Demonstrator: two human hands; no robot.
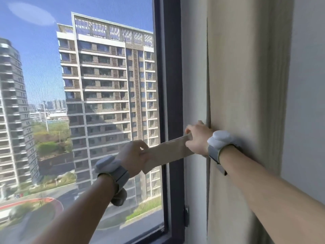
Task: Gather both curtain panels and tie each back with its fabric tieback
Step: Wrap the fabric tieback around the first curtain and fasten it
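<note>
A beige curtain panel [246, 85] hangs gathered in folds at the right of the window, against the wall. A beige fabric tieback [167, 152] stretches flat from the curtain's left edge out to the left. My left hand [135, 155] grips the tieback's free end in front of the glass. My right hand [198, 138] pinches the tieback's other end with the thumb, and its fingers reach behind the curtain's left edge, where they are hidden. Both wrists wear white bands.
A dark window frame [168, 85] runs upright between the glass and a pale wall strip [193, 67]. A small dark fitting [186, 215] sits low on the frame. White wall [307, 103] lies right of the curtain. Tall buildings show outside.
</note>
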